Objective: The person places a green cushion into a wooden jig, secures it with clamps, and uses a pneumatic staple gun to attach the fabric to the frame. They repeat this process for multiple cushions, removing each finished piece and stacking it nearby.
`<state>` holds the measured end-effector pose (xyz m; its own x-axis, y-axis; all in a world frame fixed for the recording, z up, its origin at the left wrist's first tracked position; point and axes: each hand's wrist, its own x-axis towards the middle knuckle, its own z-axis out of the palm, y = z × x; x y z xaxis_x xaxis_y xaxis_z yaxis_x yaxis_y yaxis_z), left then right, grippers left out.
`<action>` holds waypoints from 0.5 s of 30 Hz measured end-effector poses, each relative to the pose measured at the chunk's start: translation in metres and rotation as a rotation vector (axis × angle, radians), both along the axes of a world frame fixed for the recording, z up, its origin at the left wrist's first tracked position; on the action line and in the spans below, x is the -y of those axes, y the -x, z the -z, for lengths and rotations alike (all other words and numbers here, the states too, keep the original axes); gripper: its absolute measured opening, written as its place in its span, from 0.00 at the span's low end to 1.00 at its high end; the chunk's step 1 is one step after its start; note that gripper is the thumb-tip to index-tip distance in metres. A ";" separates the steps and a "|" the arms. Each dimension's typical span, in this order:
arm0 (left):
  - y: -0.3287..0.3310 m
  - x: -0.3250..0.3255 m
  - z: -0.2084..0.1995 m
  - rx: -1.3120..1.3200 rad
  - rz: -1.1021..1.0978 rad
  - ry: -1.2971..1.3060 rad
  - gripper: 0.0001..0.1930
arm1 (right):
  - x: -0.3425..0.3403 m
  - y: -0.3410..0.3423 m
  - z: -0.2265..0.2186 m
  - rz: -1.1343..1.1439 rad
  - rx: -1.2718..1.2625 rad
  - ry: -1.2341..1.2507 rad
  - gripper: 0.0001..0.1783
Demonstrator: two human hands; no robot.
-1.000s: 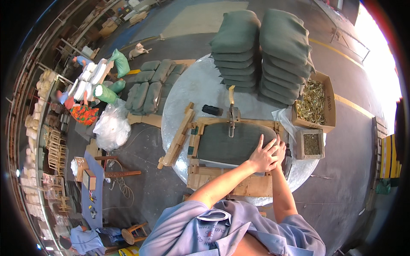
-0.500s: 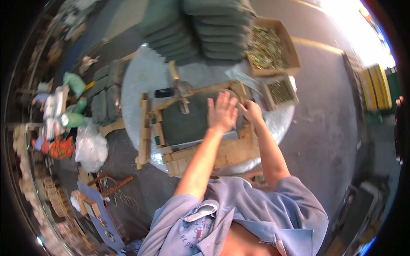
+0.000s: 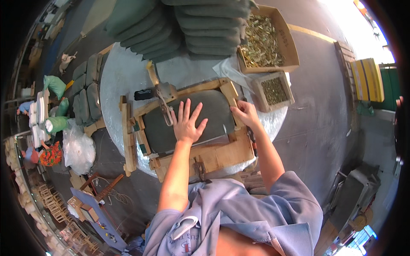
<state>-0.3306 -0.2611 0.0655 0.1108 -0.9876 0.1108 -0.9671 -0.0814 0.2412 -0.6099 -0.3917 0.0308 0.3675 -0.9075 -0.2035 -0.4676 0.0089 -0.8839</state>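
Observation:
A dark green padded cushion [image 3: 218,109] lies inside a wooden frame [image 3: 205,160] on a round, plastic-wrapped table [image 3: 115,98]. My left hand [image 3: 188,126] rests flat on the cushion's middle, fingers spread. At the frame's right side, my right hand [image 3: 246,114] has its fingers curled and thumb pressed against the wooden edge; part of the grip is hidden. A metal toggle clamp [image 3: 164,96] on the frame's far side reaches over the cushion, just beyond my left fingertips. Near the front edge sits a second small clamp [image 3: 199,167].
Tall stacks of green cushions [image 3: 213,30] stand at the table's far side. To their right are a cardboard box [image 3: 286,40] of brass-coloured metal pieces and a smaller wooden tray [image 3: 284,102] of small parts. A clear plastic bag [image 3: 79,147] lies on the floor to the left.
My left hand has moved left from the cushion's right part to its middle. My right hand stays at the frame's right side. The whole view has shifted slightly.

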 end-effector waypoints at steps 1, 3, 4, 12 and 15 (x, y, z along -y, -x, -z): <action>-0.001 -0.002 0.003 0.014 -0.007 0.006 0.36 | 0.001 -0.001 0.000 -0.016 0.008 0.010 0.29; -0.003 -0.004 0.006 -0.001 -0.025 -0.019 0.36 | 0.001 -0.003 -0.010 -0.023 0.042 -0.054 0.29; -0.002 0.000 0.008 -0.014 -0.025 -0.017 0.35 | 0.003 -0.004 -0.012 -0.019 0.042 -0.058 0.29; -0.004 0.000 0.016 -0.053 -0.002 -0.027 0.36 | -0.016 -0.013 0.000 0.040 -0.048 -0.044 0.26; 0.007 0.008 0.023 -0.008 -0.035 -0.010 0.35 | -0.026 -0.036 -0.038 -0.048 -0.333 0.185 0.21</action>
<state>-0.3380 -0.2690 0.0425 0.1464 -0.9841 0.1002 -0.9617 -0.1179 0.2477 -0.5741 -0.3654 0.0687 0.3523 -0.9233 -0.1528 -0.7251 -0.1660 -0.6684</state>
